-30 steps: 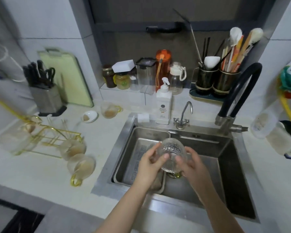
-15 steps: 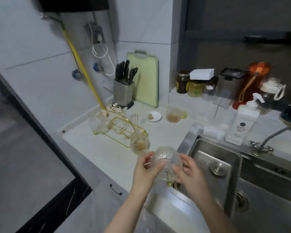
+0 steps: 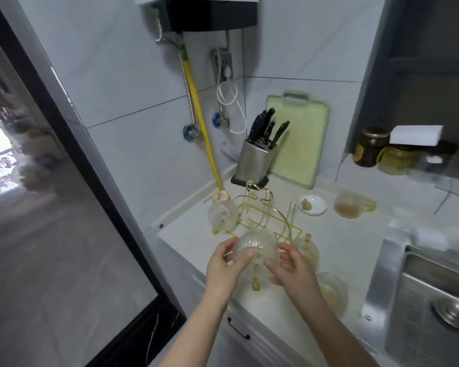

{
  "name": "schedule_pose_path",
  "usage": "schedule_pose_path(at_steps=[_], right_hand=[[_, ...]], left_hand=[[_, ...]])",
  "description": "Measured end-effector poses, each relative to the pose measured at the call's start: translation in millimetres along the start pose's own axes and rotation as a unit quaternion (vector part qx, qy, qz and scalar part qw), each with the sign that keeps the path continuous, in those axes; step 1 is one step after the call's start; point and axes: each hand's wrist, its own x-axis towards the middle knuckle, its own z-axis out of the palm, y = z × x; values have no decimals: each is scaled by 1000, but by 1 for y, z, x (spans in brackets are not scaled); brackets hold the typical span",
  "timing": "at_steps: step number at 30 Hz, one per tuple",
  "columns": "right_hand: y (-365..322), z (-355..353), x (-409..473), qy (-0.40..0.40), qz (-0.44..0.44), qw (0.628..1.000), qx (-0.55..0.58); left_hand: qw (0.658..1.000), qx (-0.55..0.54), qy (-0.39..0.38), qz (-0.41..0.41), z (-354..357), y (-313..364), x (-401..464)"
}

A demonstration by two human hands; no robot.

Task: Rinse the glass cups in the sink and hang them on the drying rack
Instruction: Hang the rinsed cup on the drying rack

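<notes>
Glass cup held before gold rack, hung cups flanking.

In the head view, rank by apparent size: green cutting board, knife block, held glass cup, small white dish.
1. Green cutting board
2. Knife block
3. Held glass cup, though it is nearer the camera, so unsure against the block
4. Small white dish

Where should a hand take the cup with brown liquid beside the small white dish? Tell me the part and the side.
Take the cup with brown liquid by its yellow handle, coming from the right. It stands upright and open-topped, the handle points right, and the small white dish crowds its left.
</notes>
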Motion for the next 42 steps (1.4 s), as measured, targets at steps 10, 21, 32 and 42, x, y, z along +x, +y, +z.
schedule_pose_path(at_steps=[10,21,32,42], right_hand=[[19,47,78,41,37,998,42],[52,67,141,69,81,994,35],[64,98,152,171,85,981,-34],[80,113,153,243,110,962,-53]], left_hand=[[998,59,-16,-28,-19,-8,97],[985,155,-80,-11,-19,-20,170],[976,200,-89,23,-23,-33,198],[984,163,-68,-15,-14,-56,201]])
